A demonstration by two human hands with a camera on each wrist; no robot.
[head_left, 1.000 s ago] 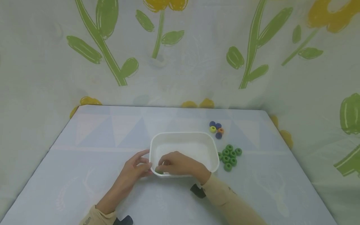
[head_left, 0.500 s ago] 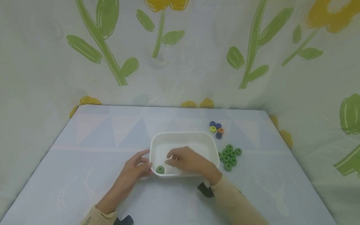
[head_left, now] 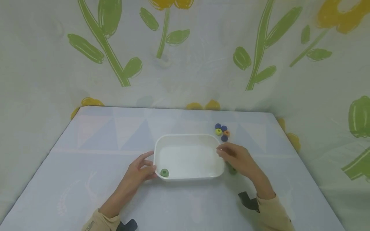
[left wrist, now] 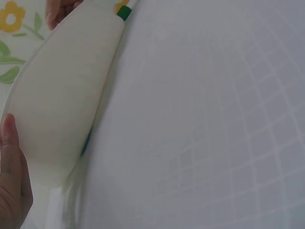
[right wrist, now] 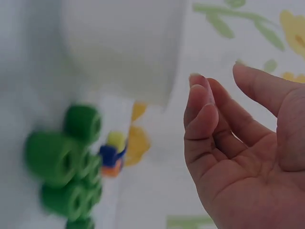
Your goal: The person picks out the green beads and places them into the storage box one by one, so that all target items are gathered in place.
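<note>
A white rectangular tray stands on the table with one green bead in its near left corner. My left hand rests against the tray's left side; in the left wrist view a digit lies along the outer wall. Over the tray's right edge hovers my right hand, its thumb and fingers apart in the right wrist view, holding nothing. Below it lies a cluster of green beads, mostly hidden by the hand in the head view.
Beyond the tray's far right corner sit several other beads: dark blue, yellow and orange. A flower-printed cloth hangs behind the pale patterned table.
My right hand has let go of the green bead in the tray's near left corner and moved right, out over the green cluster. The left hand has stayed at the tray.
</note>
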